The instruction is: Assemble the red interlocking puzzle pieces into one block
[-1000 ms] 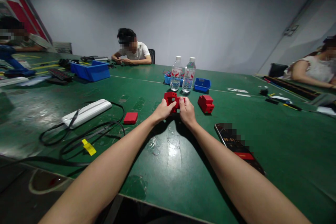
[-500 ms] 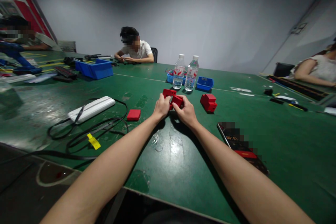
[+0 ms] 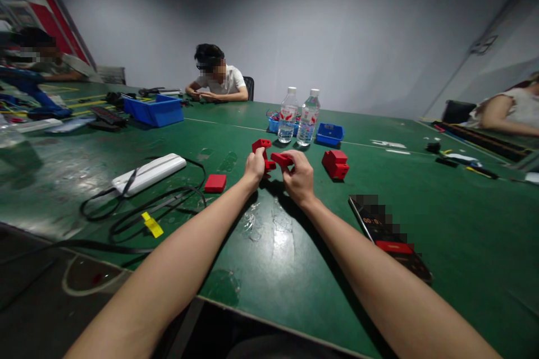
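My left hand (image 3: 255, 167) is closed round a red notched block (image 3: 261, 145), which shows an open recess on its right side. In my right hand (image 3: 300, 176) a flat red block (image 3: 281, 159) is pinched between thumb and fingers. A small gap separates the two red pieces, just above the green table. Farther right rests a red stepped block (image 3: 336, 165). To the left of my left hand, another flat red block (image 3: 215, 183) lies on the table. Parts of both held pieces are hidden by my fingers.
Beyond my hands stand two water bottles (image 3: 287, 118), with a small blue tray (image 3: 330, 133) beside them. A phone (image 3: 385, 235) lies near my right forearm. At left are a white power strip (image 3: 149, 173), black cables and a blue bin (image 3: 154, 111). Other people sit around the table.
My hands have drawn apart. The flat red block, earlier at the notched block's recess, is now clear of it in my right hand, and its tilt has changed.
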### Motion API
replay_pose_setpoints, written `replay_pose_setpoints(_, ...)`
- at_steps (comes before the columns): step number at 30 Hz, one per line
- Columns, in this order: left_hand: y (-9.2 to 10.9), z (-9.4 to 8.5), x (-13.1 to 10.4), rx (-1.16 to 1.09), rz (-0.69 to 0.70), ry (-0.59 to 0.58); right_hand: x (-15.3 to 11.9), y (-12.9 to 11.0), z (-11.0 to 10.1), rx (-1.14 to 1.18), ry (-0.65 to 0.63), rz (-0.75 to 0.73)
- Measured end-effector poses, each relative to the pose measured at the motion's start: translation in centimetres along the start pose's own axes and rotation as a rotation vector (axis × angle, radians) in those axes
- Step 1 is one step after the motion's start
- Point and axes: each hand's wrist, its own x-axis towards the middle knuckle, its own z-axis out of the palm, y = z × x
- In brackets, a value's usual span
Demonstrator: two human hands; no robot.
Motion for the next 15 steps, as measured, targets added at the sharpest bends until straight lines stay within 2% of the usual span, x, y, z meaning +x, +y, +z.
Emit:
replay_pose_setpoints(4,0.5,0.0,-0.7,-0.03,-0.061,-0.135,0.1,-0.1,-0.1,0.012,0.04,-0.036)
replay_pose_setpoints(10,0.8,0.0,-1.5,0.007,-0.04,-0.169,0.1,0.4,-0.3,-0.008,0.082,-0.013)
replay_pose_setpoints(15,0.5,-0.3,-1.4,0.032,0.014,-0.368,0.0,0.5,-0.4,0.006,0.018,-0.042)
